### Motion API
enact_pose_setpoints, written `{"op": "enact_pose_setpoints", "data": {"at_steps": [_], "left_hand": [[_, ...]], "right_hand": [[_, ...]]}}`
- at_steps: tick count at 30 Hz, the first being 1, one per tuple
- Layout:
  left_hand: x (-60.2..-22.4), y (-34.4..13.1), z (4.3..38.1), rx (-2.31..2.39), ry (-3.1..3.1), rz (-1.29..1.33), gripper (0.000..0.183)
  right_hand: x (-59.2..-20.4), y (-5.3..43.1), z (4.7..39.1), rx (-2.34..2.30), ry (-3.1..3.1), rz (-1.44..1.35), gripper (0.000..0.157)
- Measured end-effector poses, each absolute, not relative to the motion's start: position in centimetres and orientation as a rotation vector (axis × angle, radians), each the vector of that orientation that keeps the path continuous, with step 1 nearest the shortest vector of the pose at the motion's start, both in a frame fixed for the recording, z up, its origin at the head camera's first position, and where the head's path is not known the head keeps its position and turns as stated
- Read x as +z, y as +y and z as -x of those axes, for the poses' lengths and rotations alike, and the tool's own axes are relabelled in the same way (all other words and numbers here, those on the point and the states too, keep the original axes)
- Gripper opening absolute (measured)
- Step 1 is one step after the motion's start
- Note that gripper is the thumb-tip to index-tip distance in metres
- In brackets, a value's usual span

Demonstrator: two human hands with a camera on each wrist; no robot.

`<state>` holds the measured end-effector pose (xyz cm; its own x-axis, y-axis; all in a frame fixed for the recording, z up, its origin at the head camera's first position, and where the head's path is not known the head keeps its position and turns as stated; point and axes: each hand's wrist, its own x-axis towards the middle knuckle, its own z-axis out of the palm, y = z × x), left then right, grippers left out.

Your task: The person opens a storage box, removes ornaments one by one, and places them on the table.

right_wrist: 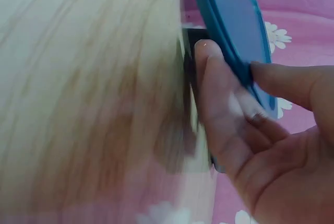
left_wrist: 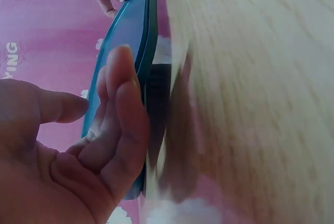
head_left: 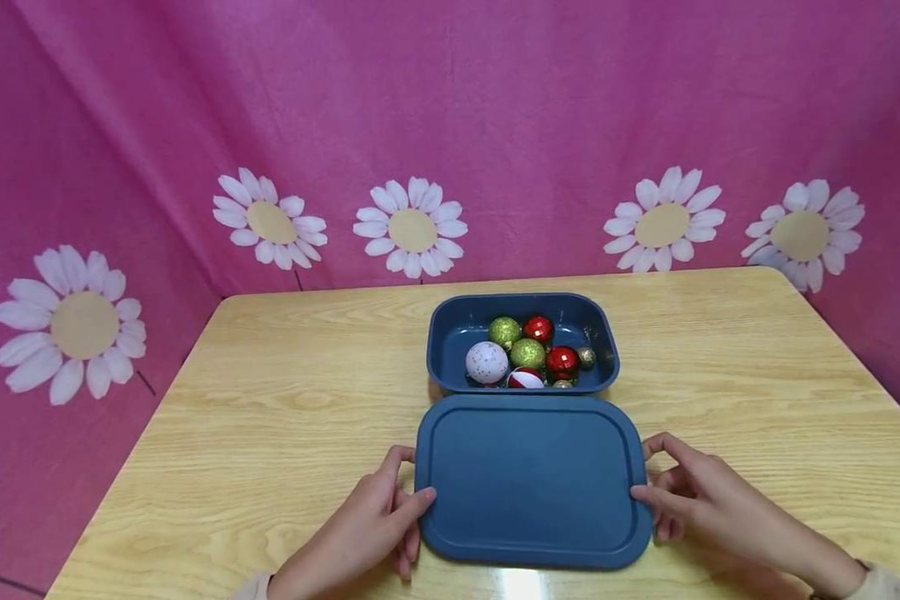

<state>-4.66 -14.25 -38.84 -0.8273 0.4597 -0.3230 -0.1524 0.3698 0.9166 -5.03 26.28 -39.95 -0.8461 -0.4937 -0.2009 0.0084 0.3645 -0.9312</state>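
Both hands hold a flat dark blue lid [head_left: 532, 483] with rounded corners by its short sides. My left hand [head_left: 378, 517] grips the left edge, thumb on top and fingers along the side and below. On the opposite edge, my right hand [head_left: 693, 496] pinches the lid the same way. Both wrist views show the lid raised off the table and tilted. Just behind it stands a dark blue box [head_left: 442, 333] without a cover. Inside lie a white speckled ball [head_left: 487, 362], green glitter balls [head_left: 527, 353], red shiny balls [head_left: 562, 362] and a red-and-white ball [head_left: 526, 378].
Light wood-grain table [head_left: 292, 400] extends under everything. A pink curtain [head_left: 525, 125] with large white daisies hangs behind it and along both sides. Small gold balls [head_left: 586, 357] sit at the box's right end.
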Motion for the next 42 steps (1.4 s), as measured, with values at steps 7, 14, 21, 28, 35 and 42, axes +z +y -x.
{"op": "enact_pose_setpoints", "data": {"at_steps": [7,14,21,28,35,42], "left_hand": [[-39.3,-14.0,5.4,1.197,2.290,-0.264,0.034],[-39.7,-14.0,6.0,0.897,2.511,-0.328,0.032],[-39.9,-13.9,6.5,0.747,2.602,-0.406,0.035],[-39.9,-13.6,6.9,0.687,2.591,-0.392,0.036],[-39.8,-13.4,6.9,0.661,2.596,-0.380,0.037],[-39.8,-13.3,7.0,0.656,2.617,-0.368,0.030]], "right_hand": [[-39.7,25.7,5.5,-1.352,2.259,0.341,0.041],[-39.9,25.0,5.7,-1.216,2.362,0.409,0.025],[-39.8,24.3,6.3,-1.061,2.477,0.353,0.027],[-39.9,24.3,6.8,-0.931,2.540,0.297,0.026],[-40.0,24.5,7.1,-0.840,2.630,0.351,0.019],[-40.2,24.8,7.0,-0.869,2.641,0.444,0.015]]}}
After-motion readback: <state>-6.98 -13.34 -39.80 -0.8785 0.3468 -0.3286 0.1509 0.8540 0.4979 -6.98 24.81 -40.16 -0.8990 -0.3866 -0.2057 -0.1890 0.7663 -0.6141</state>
